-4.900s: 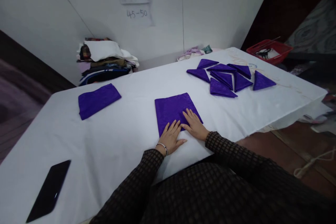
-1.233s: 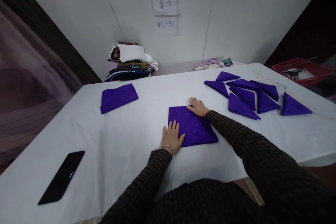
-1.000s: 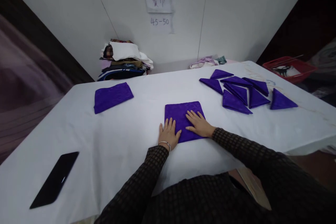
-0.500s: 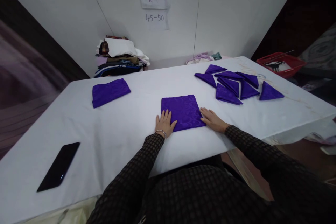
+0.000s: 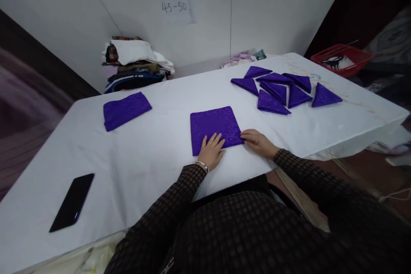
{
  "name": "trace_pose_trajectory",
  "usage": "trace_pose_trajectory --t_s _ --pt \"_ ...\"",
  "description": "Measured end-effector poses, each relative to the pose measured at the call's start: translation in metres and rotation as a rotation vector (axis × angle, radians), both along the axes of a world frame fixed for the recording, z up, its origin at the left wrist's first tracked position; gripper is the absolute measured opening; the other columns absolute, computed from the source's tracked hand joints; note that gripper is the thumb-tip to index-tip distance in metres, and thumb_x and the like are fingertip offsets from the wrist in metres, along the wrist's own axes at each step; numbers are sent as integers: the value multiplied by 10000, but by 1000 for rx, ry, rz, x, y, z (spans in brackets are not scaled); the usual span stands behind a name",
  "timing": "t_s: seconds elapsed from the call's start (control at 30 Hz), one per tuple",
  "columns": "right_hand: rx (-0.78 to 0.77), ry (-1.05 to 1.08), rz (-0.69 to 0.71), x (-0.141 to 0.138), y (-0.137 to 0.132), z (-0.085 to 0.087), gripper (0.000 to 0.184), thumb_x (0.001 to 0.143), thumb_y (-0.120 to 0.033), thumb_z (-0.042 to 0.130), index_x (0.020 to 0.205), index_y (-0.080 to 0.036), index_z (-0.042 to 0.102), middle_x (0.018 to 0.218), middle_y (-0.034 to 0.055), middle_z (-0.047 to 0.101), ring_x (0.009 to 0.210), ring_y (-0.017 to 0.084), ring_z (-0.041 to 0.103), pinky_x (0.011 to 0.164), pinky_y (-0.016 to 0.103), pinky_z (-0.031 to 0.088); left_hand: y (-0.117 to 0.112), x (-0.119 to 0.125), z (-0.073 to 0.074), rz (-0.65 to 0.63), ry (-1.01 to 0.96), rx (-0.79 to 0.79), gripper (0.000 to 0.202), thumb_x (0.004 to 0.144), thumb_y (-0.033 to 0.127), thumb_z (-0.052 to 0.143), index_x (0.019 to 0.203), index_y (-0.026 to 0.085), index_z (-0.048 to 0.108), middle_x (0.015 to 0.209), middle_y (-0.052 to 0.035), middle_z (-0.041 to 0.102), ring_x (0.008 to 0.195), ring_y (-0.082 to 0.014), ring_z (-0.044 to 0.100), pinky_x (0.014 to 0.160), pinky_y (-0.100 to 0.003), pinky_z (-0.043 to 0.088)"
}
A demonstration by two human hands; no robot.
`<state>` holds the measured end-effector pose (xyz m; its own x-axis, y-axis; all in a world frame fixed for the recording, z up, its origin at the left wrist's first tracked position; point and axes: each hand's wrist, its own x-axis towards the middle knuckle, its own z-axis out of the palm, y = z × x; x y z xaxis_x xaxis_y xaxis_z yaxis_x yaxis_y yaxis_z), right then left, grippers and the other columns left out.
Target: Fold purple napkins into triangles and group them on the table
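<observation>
A purple cloth napkin, folded into a square, lies flat on the white-covered table in front of me. My left hand rests on its near edge with the fingers spread over the fabric. At the near right corner, my right hand pinches the edge of the napkin between thumb and fingers. Several purple napkins folded into triangles lie to the right and farther back. Another purple folded cloth sits at the back left.
A black phone lies at the front left of the white tablecloth. Stacked clothes stand against the wall behind. A red basket holding black-handled scissors is beyond the far right corner. Papers with handwriting hang on the wall.
My left hand has slid right, from the napkin's left corner to the middle of its near edge. My right hand has closed on the near right corner. The camera view has shifted slightly.
</observation>
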<state>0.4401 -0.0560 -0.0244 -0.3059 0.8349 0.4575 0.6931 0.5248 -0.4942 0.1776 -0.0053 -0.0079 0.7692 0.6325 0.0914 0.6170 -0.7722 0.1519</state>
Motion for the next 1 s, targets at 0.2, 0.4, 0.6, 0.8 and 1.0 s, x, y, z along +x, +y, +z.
trace_pose_trajectory --t_s 0.2,0.4,0.6,0.8,1.0 --pt "14 -193 78 -6 0 0 291 911 -178 451 1129 -203 642 1108 112 637 1044 235 564 883 444 495 -2 7 -9 15 58 -17 395 943 307 366 1302 215 503 1405 -61 479 1333 -222 362 1085 -463 294" --pt "-26 -292 106 0 1 1 339 931 -176 380 1136 -167 651 1144 128 636 1043 243 566 901 433 468 -2 10 -8 -12 58 121 358 946 220 363 1253 234 545 1328 -56 550 1215 -194 466 1005 -385 364" --pt "-73 -391 122 -3 9 8 378 941 -197 324 1112 -150 658 1100 126 644 996 243 568 897 416 445 -2 14 -4 -17 120 88 347 933 183 364 1196 225 587 1251 -57 595 1094 -201 514 860 -364 427" --pt "-35 -537 107 -24 5 16 350 950 -171 320 983 -138 667 989 113 641 886 233 556 788 374 445 7 -2 -5 18 112 58 365 936 180 346 1184 255 602 1266 -43 590 1113 -192 503 893 -372 404" --pt "-17 -549 85 -72 -6 11 261 928 -147 393 939 -147 654 884 81 629 803 217 537 713 343 425 9 -34 -2 25 49 90 324 935 226 390 1164 250 618 1252 -14 609 1129 -182 505 985 -381 342"
